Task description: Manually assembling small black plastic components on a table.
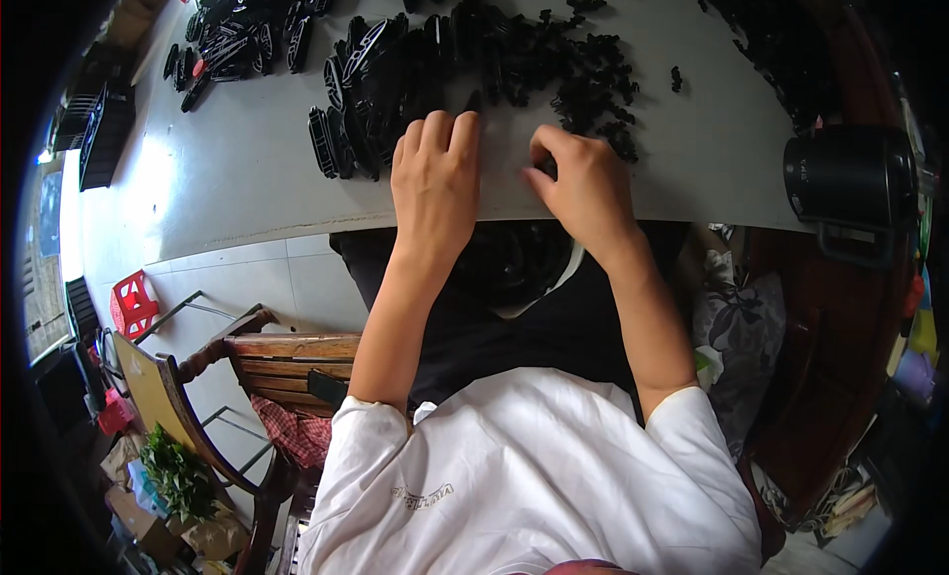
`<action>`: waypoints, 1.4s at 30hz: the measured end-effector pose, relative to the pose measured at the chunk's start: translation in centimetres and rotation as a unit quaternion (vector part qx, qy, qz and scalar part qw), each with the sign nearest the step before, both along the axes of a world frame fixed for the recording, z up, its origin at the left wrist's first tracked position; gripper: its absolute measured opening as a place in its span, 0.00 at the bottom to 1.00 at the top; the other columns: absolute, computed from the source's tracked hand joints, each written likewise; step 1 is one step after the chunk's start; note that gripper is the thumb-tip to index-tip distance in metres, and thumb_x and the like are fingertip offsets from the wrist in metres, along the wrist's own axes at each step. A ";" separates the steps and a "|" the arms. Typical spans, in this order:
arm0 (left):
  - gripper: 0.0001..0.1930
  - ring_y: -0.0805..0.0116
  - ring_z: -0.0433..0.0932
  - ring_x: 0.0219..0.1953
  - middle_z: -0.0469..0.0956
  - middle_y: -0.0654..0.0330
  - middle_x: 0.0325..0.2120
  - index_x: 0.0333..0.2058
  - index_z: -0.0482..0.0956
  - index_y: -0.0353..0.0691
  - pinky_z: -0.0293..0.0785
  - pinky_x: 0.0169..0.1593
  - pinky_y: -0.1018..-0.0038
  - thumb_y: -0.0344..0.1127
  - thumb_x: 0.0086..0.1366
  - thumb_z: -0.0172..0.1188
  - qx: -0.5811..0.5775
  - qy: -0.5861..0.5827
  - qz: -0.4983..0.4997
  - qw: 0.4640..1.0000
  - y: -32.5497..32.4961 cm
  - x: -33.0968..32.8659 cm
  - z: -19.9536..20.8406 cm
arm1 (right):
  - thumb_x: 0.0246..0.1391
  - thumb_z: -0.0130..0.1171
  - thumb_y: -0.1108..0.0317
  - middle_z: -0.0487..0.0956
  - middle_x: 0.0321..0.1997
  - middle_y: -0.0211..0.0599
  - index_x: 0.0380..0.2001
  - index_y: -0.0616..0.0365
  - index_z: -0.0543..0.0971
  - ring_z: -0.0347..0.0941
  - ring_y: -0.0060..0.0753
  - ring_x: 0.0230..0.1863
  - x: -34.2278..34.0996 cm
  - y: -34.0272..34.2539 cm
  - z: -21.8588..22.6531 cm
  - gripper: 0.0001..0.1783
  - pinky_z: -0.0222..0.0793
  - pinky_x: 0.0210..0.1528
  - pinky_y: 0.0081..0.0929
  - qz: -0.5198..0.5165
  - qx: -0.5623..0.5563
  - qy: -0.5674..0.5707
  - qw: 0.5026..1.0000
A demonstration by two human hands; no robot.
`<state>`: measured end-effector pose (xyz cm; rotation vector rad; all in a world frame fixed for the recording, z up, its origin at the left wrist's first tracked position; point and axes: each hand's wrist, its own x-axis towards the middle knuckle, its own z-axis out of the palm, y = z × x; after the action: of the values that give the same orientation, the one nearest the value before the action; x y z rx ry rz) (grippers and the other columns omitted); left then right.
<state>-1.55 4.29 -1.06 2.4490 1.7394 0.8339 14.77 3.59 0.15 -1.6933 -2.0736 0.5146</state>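
My left hand (435,170) is over the table's near part with its fingers curled down. A dark tip of a black plastic piece (473,102) shows just past its fingertips. To its left stand long oval black plastic parts (341,140), some with rings on them. My right hand (588,184) is a little to the right, thumb and forefinger curved toward each other. Something dark shows between them, too small to make out. Just beyond this hand lies a loose heap of small black plastic pieces (593,81). The two hands are apart.
Another pile of black parts (232,46) lies at the far left of the grey table (247,194). A black box-shaped container (850,175) stands at the right edge. Dark parts sit by my lap (514,264) below the table edge. A wooden chair (297,362) is at the left.
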 end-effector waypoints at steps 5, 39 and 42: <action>0.23 0.57 0.72 0.38 0.68 0.52 0.40 0.46 0.72 0.34 0.71 0.41 0.70 0.19 0.49 0.61 -0.008 -0.158 0.024 0.987 -1.4 -0.5 0.4 | 0.46 0.61 0.76 0.77 0.23 0.35 0.29 0.63 0.74 0.72 0.22 0.19 1.1 -0.6 0.1 0.06 0.66 0.19 0.20 -0.051 -0.213 0.376 0.900; 0.32 0.51 0.74 0.46 0.70 0.44 0.49 0.63 0.53 0.37 0.68 0.50 0.71 0.20 0.59 0.47 -0.330 -0.421 -0.216 0.817 -5.5 0.1 2.1 | 0.48 0.64 0.72 0.76 0.23 0.32 0.28 0.63 0.72 0.69 0.16 0.20 0.6 -4.5 2.4 0.11 0.63 0.18 0.14 -0.061 -0.183 0.510 0.838; 0.34 0.52 0.75 0.45 0.71 0.45 0.49 0.63 0.56 0.39 0.69 0.49 0.71 0.19 0.55 0.48 -0.359 -0.412 -0.227 0.806 -6.1 -0.3 2.0 | 0.48 0.65 0.69 0.75 0.19 0.29 0.29 0.63 0.73 0.68 0.15 0.16 0.7 -4.8 1.8 0.11 0.63 0.17 0.13 -0.021 -0.254 0.535 0.805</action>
<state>-1.86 -1.77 0.89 1.5083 0.8470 0.7850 15.45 -1.17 1.99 -1.1532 -1.0783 1.6566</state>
